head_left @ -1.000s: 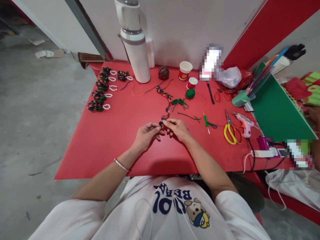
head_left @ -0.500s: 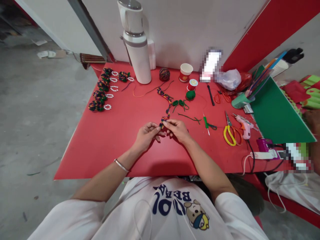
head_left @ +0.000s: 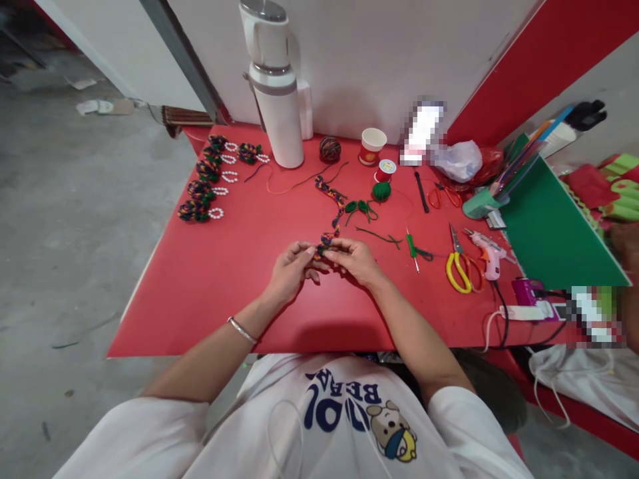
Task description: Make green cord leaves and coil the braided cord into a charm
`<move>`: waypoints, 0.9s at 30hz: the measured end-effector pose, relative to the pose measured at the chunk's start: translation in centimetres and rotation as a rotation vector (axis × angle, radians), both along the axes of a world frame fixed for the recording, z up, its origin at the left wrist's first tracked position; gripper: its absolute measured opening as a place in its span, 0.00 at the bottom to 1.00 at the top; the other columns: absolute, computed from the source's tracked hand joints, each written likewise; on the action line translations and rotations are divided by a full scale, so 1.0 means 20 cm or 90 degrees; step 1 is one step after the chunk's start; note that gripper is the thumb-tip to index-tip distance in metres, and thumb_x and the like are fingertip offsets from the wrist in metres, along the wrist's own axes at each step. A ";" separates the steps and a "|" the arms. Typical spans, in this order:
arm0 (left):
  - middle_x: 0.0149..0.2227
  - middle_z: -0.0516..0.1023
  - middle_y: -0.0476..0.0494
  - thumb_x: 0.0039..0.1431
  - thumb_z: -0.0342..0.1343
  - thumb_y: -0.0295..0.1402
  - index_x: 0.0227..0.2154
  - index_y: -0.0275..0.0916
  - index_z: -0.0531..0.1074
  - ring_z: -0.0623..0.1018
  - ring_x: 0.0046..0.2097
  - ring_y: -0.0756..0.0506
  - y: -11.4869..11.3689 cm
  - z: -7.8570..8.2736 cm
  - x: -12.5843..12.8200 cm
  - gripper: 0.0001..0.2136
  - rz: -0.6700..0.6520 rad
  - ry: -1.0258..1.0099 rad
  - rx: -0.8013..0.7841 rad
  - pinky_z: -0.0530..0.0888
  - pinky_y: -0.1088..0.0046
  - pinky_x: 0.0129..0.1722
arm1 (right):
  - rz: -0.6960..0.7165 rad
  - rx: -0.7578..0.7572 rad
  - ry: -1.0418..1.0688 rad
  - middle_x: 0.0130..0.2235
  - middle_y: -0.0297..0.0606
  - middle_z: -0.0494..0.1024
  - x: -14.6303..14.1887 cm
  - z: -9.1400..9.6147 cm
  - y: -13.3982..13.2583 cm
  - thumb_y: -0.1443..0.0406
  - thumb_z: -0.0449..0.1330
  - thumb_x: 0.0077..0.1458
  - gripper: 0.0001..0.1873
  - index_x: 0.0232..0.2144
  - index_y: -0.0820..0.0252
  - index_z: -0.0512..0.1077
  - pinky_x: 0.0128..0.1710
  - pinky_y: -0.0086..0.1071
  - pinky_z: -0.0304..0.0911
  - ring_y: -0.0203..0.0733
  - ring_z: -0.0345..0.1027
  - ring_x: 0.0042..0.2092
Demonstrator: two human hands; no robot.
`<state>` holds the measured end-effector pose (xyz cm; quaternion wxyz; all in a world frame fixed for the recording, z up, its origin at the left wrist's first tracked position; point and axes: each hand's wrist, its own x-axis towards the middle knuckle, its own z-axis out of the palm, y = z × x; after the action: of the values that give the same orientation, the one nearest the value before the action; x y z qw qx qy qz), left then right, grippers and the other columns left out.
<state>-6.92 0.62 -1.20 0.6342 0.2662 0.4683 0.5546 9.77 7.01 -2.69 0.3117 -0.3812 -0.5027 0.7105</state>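
Head view: I am looking down on a red table (head_left: 214, 293) with both bare hands meeting near its middle. The left hand (head_left: 291, 271), a silver bangle (head_left: 242, 329) on its wrist, and the right hand (head_left: 355, 258) come together fingertip to fingertip. The fingers of both are closed on the near end of a braided cord (head_left: 330, 234) in dark blue, orange and green. That end is bunched between the two hands, and I cannot tell how it is folded there. From the hands the cord runs away across the table in a loose wavy line toward a dark yarn ball (head_left: 329, 148) by the wall.

Just right of the cord lie a small bundle of green string (head_left: 359, 209) and a green yarn ball (head_left: 381, 191), with a red spool (head_left: 385, 169) and a paper cup (head_left: 372, 144) behind them. Further right I see a green-handled hook (head_left: 412, 246), yellow scissors (head_left: 458, 269) and a pink glue gun (head_left: 487, 251), all well apart from the hands. A tall white flask (head_left: 277, 110) stands at the back. On the far left is a row of coiled cord rosettes (head_left: 202, 183), each with a loop of white beads. A green board (head_left: 549, 229) leans at the right edge of the table.
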 end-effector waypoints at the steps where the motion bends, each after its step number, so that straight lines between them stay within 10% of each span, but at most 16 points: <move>1: 0.27 0.81 0.45 0.50 0.71 0.48 0.40 0.37 0.69 0.85 0.28 0.41 0.00 0.00 0.00 0.25 0.000 -0.008 -0.004 0.77 0.73 0.19 | -0.002 -0.003 0.004 0.29 0.30 0.78 0.00 0.00 0.00 0.52 0.73 0.48 0.22 0.44 0.55 0.81 0.20 0.25 0.55 0.30 0.62 0.24; 17: 0.22 0.80 0.45 0.42 0.75 0.41 0.36 0.35 0.73 0.77 0.21 0.47 0.00 0.01 -0.01 0.23 0.000 -0.011 -0.016 0.74 0.74 0.18 | -0.048 0.005 0.012 0.23 0.21 0.68 -0.02 0.08 -0.02 0.54 0.75 0.44 0.23 0.31 0.54 0.65 0.18 0.25 0.51 0.27 0.53 0.19; 27: 0.21 0.78 0.45 0.45 0.73 0.46 0.31 0.34 0.74 0.75 0.19 0.48 0.00 0.02 -0.02 0.22 -0.002 -0.019 -0.025 0.74 0.73 0.17 | -0.021 0.043 0.001 0.27 0.30 0.75 -0.02 0.06 -0.01 0.56 0.72 0.47 0.16 0.35 0.59 0.79 0.25 0.27 0.59 0.32 0.64 0.27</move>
<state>-7.22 0.69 -0.82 0.6469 0.2463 0.4694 0.5482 9.43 6.76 -1.53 0.3364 -0.3780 -0.5201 0.6881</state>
